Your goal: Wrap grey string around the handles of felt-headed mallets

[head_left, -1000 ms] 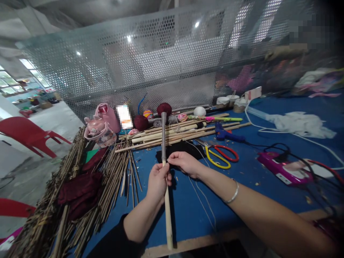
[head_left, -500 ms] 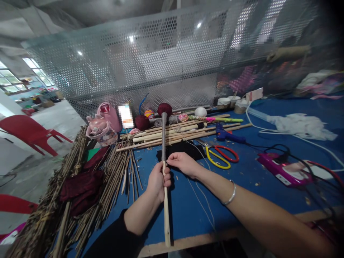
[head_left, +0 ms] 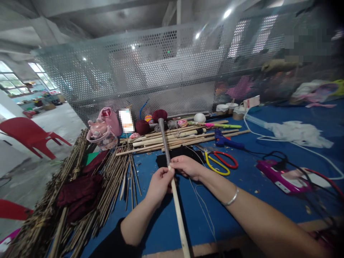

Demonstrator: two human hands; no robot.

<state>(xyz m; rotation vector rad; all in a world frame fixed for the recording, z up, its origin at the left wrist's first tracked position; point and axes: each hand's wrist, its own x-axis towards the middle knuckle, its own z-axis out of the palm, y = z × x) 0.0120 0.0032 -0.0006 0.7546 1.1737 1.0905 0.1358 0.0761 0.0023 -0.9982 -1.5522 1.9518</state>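
Note:
A long pale wooden stick [head_left: 178, 211] runs from the near table edge up toward the middle. Its upper part is wrapped in grey material [head_left: 164, 141], and a dark red ball [head_left: 159, 115] is at the far end. My left hand [head_left: 160, 182] is closed round the stick just below the wrapping. Thumb and fingers of my right hand [head_left: 185, 166] are pinched at the lower end of the grey wrap, touching the stick. A thin pale thread [head_left: 200, 200] hangs below my right hand over the blue table. Black cloth [head_left: 185, 153] lies beyond the hands.
Thin twigs [head_left: 107, 193] and dark red cloth [head_left: 79, 195] lie left. Yellow-and-red-handled scissors [head_left: 219, 163], a blue glue gun [head_left: 228, 140] and a purple power strip [head_left: 285, 177] are right. Wooden sticks [head_left: 188, 135] lie behind, before a perforated metal screen [head_left: 150, 71].
The stick has tilted, its near end moving right and its ball end slightly left. My left hand has turned over it, and my right hand has come closer to the stick.

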